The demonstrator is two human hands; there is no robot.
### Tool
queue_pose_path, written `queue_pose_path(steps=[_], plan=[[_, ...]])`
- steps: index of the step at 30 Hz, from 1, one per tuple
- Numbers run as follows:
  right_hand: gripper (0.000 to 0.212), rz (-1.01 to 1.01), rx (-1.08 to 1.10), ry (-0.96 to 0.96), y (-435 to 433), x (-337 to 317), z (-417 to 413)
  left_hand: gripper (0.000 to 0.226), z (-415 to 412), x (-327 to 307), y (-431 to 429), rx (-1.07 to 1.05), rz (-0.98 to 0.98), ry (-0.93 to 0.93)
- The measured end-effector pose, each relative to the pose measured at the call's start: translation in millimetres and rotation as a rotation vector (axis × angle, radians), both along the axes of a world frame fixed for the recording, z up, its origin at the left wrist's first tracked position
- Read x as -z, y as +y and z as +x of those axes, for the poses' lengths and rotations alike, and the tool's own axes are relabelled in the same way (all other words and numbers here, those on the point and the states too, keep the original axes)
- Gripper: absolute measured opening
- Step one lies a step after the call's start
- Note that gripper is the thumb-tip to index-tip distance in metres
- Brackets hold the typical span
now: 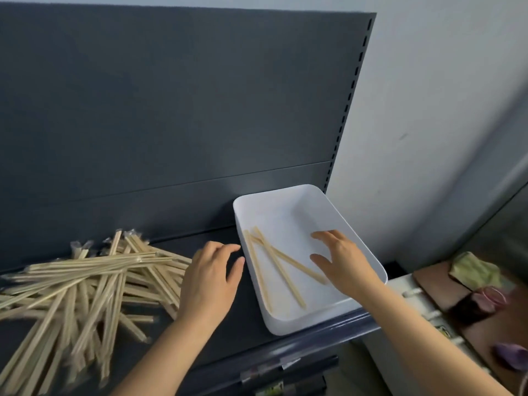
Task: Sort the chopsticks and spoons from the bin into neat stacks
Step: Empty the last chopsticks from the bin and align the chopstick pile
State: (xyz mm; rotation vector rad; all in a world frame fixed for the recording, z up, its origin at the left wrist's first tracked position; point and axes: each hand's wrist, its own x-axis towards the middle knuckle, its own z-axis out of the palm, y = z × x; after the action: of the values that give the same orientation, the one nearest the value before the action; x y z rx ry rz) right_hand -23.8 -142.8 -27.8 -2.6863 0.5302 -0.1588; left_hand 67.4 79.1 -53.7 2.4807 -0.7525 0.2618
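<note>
We list our right hand (340, 261), fingers spread and empty, reaching for loose chopsticks (281, 270) in the white bin (285, 192); left hand (211, 278) relaxed, empty, just beside it.

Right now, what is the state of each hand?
Left hand: open, holding nothing, beside the bin.
Right hand: open and spread, inside the bin above the chopsticks, holding nothing.
</note>
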Motion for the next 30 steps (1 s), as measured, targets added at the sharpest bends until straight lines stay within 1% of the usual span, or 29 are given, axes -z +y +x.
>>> queue_pose_path(steps=[4,7,10,13,18,21,23,24,26,28,30], plan=[[0.053,0.047,-0.023,0.093,-22.6,10.5,9.1,0.04,6.1,4.1,-34.0,-0.022,0.017,0.095],[0.064,0.092,-0.044,0.21,-26.5,20.3,27.3,0.048,21.5,11.5,-49.7,-0.061,0.054,0.19],[0.073,0.182,-0.06,0.324,-22.8,29.7,50.5,0.056,35.8,21.2,-56.7,-0.081,0.097,0.287],[0.078,0.254,-0.049,0.402,-17.3,39.6,73.9,0.058,41.8,29.3,-57.2,-0.067,0.075,0.314],[0.088,0.16,-0.072,0.525,4.6,61.9,104.4,0.059,46.5,36.3,-54.5,-0.041,0.054,0.284],[0.092,0.025,-0.083,0.532,22.9,73.6,112.7,0.059,48.3,39.1,-53.4,-0.041,0.026,0.286],[0.091,-0.051,-0.097,0.518,32.0,79.7,114.5,0.059,48.6,41.0,-53.3,-0.042,0.002,0.292],[0.088,-0.052,-0.098,0.507,34.2,81.4,114.8,0.059,48.4,41.8,-53.3,-0.042,-0.007,0.295],[0.081,0.025,-0.091,0.503,33.2,81.4,115.7,0.059,48.0,42.0,-53.6,-0.041,-0.012,0.293],[0.068,0.115,-0.073,0.53,27.9,78.6,117.0,0.059,48.4,41.7,-53.2,-0.037,-0.024,0.302],[0.053,0.137,-0.033,0.556,21.7,74.9,115.5,0.059,48.0,40.4,-53.0,-0.035,-0.051,0.334]])
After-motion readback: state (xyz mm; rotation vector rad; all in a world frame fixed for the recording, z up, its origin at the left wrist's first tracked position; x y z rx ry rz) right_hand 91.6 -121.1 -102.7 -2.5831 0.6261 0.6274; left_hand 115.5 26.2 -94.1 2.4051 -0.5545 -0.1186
